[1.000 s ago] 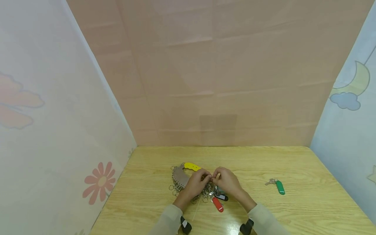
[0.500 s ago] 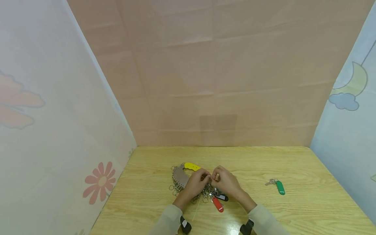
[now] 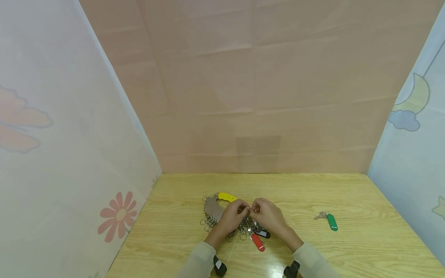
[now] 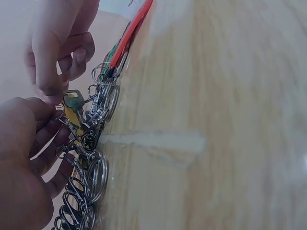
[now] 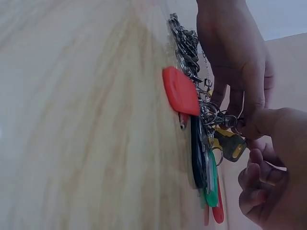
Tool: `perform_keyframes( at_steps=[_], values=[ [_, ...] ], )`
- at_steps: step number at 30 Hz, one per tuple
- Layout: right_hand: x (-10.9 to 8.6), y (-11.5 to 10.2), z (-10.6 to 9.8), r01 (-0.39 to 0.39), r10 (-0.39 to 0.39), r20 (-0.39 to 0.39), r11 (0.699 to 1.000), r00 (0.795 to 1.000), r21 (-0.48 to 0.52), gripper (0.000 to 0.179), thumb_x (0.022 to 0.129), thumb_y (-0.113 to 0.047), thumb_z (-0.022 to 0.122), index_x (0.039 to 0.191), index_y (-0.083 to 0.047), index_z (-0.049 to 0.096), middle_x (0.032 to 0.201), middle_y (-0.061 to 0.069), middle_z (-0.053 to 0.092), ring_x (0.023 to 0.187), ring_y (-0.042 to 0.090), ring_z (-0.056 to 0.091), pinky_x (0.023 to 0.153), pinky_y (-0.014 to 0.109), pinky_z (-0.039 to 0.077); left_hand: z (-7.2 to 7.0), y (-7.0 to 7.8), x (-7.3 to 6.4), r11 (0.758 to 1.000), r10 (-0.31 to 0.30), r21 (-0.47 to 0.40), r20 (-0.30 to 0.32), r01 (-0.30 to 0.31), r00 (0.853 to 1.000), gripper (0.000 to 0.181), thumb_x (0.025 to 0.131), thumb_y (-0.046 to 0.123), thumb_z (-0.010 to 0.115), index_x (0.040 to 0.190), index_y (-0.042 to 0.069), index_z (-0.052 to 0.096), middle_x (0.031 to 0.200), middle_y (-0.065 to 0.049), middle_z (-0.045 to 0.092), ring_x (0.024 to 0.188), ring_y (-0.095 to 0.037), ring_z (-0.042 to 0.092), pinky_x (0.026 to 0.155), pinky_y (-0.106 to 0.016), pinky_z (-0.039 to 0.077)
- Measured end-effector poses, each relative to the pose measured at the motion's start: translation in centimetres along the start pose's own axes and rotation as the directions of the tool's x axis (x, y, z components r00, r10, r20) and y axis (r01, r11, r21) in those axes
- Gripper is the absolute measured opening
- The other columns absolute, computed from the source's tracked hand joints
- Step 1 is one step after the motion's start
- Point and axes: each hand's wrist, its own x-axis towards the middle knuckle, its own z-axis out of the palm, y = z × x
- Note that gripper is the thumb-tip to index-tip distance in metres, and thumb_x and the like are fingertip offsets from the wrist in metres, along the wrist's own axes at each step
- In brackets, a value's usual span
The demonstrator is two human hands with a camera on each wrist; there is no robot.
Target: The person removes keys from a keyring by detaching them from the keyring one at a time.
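A curved grey plate (image 3: 213,208) with a yellow handle (image 3: 227,197) lies on the table, its edge hung with many clips and metal rings. Over its right part my left hand (image 3: 233,216) pinches a small metal ring (image 5: 231,120) among the clips. Fingertip to fingertip with it, my right hand (image 3: 269,214) pinches at the same spot, where a key (image 4: 74,101) hangs by a ring. The fingertips hide most of that ring. Below the hands lie a red key tag (image 3: 258,242) and a black key tag (image 3: 262,233); another green tag (image 5: 211,179) shows in the right wrist view.
To the right, a separate key with a green tag (image 3: 332,222) lies on the wooden table (image 3: 368,239). Printed side walls (image 3: 87,116) and a brown back wall (image 3: 264,96) enclose the table. Each wrist wears a black camera (image 3: 292,268).
My right fingers drew slightly up and away from the left fingertips, then came back to meet them. The left hand, plate and tags stay in place.
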Motion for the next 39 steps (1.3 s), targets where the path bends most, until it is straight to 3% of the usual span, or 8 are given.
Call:
perform_keyframes(
  at_steps=[12, 31, 39],
  values=[
    [0.05, 0.42, -0.35, 0.061, -0.071, 0.057, 0.985, 0.996, 0.162, 0.016, 0.091, -0.010, 0.074, 0.087, -0.023, 0.066, 0.084, -0.008, 0.059, 0.065, 0.004, 0.049, 0.058, 0.023, 0.041, -0.12, -0.10, 0.07, 1.000, -0.014, 0.003, -0.005, 0.014, 1.000, 0.017, 0.111, 0.025, 0.060, 0.113, 0.013, 0.073, 0.109, -0.002, 0.072, 0.092, -0.004, 0.062, 0.081, -0.024, 0.055],
    [0.06, 0.66, -0.21, 0.009, -0.020, 0.068, 0.987, 0.997, 0.159, 0.012, 0.092, -0.012, 0.073, 0.088, -0.020, 0.067, 0.079, -0.008, 0.061, 0.059, 0.003, 0.047, 0.053, 0.023, 0.038, -0.23, 0.33, -0.02, 1.000, -0.002, -0.004, 0.009, 0.002, 1.000, 0.015, 0.110, 0.022, 0.061, 0.112, 0.013, 0.073, 0.108, 0.000, 0.072, 0.093, -0.002, 0.062, 0.082, -0.023, 0.055],
    [-0.05, 0.71, -0.41, 0.032, -0.045, 0.060, 0.979, 0.997, 0.202, 0.014, 0.094, -0.011, 0.072, 0.089, -0.022, 0.067, 0.082, -0.009, 0.062, 0.059, 0.004, 0.048, 0.053, 0.023, 0.040, -0.22, 0.34, -0.09, 1.000, -0.011, -0.005, -0.002, 0.011, 1.000, 0.014, 0.110, 0.022, 0.061, 0.111, 0.015, 0.073, 0.108, 0.001, 0.072, 0.096, -0.002, 0.063, 0.087, -0.024, 0.056]
  ],
)
